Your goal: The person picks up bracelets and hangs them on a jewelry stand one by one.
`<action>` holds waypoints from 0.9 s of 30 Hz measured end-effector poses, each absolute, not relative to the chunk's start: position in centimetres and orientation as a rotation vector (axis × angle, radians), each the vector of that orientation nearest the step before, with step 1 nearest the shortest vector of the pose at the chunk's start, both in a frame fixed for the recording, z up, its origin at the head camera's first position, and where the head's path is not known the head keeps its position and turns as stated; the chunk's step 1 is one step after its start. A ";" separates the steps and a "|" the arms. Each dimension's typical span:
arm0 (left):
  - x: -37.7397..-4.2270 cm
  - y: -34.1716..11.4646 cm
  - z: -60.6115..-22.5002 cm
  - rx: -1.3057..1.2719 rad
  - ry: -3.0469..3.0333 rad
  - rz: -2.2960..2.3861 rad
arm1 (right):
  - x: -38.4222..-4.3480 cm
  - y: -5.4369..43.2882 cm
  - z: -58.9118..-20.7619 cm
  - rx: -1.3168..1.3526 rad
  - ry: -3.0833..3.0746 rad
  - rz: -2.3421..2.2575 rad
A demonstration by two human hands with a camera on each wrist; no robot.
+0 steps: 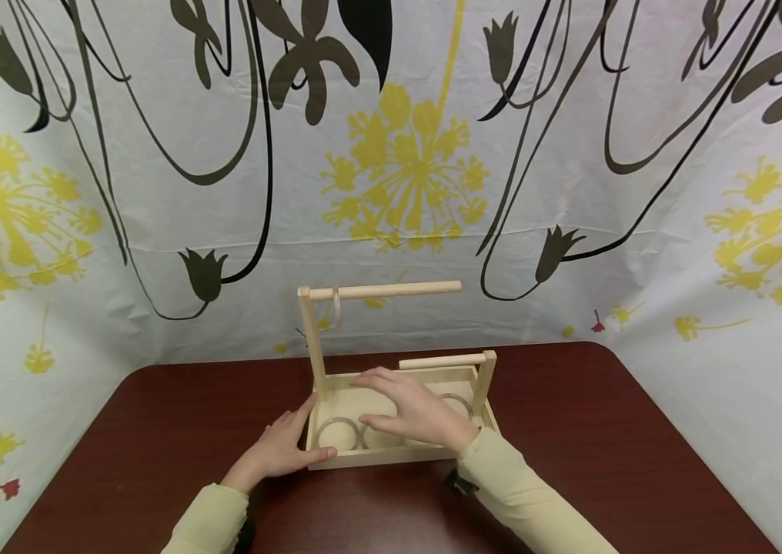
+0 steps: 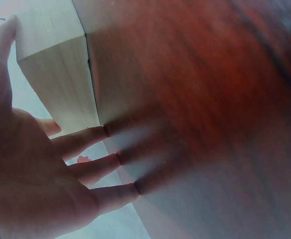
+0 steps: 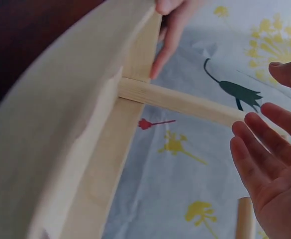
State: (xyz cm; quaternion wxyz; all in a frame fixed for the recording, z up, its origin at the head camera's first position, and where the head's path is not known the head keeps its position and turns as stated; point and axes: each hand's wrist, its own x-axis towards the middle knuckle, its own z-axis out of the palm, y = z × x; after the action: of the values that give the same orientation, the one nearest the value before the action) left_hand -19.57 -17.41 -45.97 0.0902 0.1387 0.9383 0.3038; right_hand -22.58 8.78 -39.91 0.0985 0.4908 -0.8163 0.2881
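A pale wooden tray (image 1: 391, 459) sits on the table, with a tall post at its left end and a short post at its right, each bearing a horizontal dowel. One ring (image 1: 337, 306) hangs on the tall post's dowel (image 1: 398, 289), near the post. More rings (image 1: 339, 422) lie inside the tray, some partly hidden. My left hand (image 1: 279, 446) steadies the tray's front left corner, thumb over the front rim, its straight fingers (image 2: 98, 172) along the side. Over the tray hovers my right hand (image 1: 419, 408), fingers spread and holding nothing, below the short dowel (image 1: 442, 361).
The tray stands on a dark red-brown table (image 1: 176, 431) with rounded back corners. Behind and beside the table hangs a white cloth (image 1: 419, 208) printed with flowers, close to the tray's back.
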 end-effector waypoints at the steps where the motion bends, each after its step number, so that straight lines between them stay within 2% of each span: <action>1: -19.6 -17.4 -46.0 0.412 2.789 0.906 | -22.5 8.9 -40.1 1.448 -2.425 0.854; 20: -19.6 -17.4 -45.9 0.414 2.792 0.905 | -22.9 9.8 -45.1 1.337 -2.598 0.859; 27: -19.5 -17.4 -46.0 0.418 2.802 0.904 | -23.1 9.7 -45.8 1.311 -2.654 0.815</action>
State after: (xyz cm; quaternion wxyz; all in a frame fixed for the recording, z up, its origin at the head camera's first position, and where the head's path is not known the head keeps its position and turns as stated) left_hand -19.55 -17.43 -46.04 0.0839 0.1401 0.9389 0.3028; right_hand -23.12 9.70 -45.80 0.0358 0.4266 -0.8639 0.2655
